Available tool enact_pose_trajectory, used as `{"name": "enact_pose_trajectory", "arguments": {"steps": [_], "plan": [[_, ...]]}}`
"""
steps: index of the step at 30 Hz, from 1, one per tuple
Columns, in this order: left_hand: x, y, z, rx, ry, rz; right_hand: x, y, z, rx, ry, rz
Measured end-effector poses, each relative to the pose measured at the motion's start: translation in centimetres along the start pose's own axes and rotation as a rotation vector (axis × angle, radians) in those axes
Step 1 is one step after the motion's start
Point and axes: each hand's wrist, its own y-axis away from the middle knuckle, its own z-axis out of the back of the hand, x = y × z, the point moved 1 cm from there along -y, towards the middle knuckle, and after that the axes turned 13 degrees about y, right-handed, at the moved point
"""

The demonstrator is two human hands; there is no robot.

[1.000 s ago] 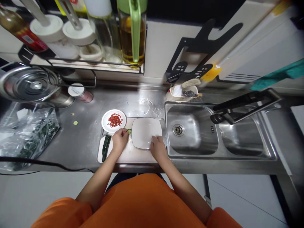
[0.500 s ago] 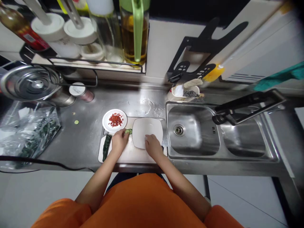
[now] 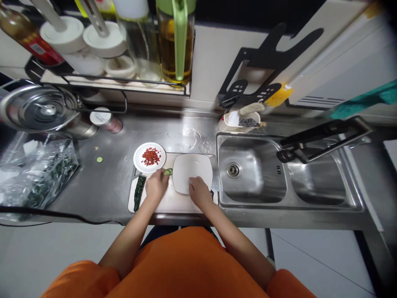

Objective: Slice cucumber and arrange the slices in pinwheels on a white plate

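My left hand is closed at the fingertips on cucumber slices, just left of a white square plate. Over the plate's lower right part is my right hand, its fingers bent together; whatever they hold, if anything, is too small to make out. The plate rests on a pale cutting board. A dark green piece of cucumber lies at the board's left side. Behind my left hand, a round white plate carries small red pieces.
A steel double sink with a black faucet is on the right. At left are a plastic bag of greens, a lidded pot and a jar. Above hangs a rack of bottles.
My left fingers and the cucumber slices have shifted very slightly. The right hand stays over the square plate, nearly still.
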Motion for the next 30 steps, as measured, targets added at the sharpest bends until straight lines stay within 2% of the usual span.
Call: {"name": "enact_pose_trajectory", "arguments": {"steps": [5, 9, 14, 19, 30], "plan": [[0.0, 0.0, -0.1, -0.053, 0.092, -0.05, 0.5, -0.6, -0.5, -0.026, -0.019, 0.044], [-0.1, -0.1, 0.2, -0.034, 0.218, -0.037, 1.5, -1.9, -0.7, -0.055, -0.056, 0.129], [-0.5, -0.3, 1.2, 0.11, 0.468, 0.03, 2.8, -4.1, -0.4, -0.068, -0.126, 0.244], [-1.8, -0.8, 1.6, 0.318, 0.65, -0.003, 3.0, -5.0, 0.8, -0.1, -0.214, 0.339], [-5.2, -1.9, 0.9, 0.458, 0.667, -0.03, -0.1, -3.9, 3.4, 0.013, -0.534, 0.154]]}}
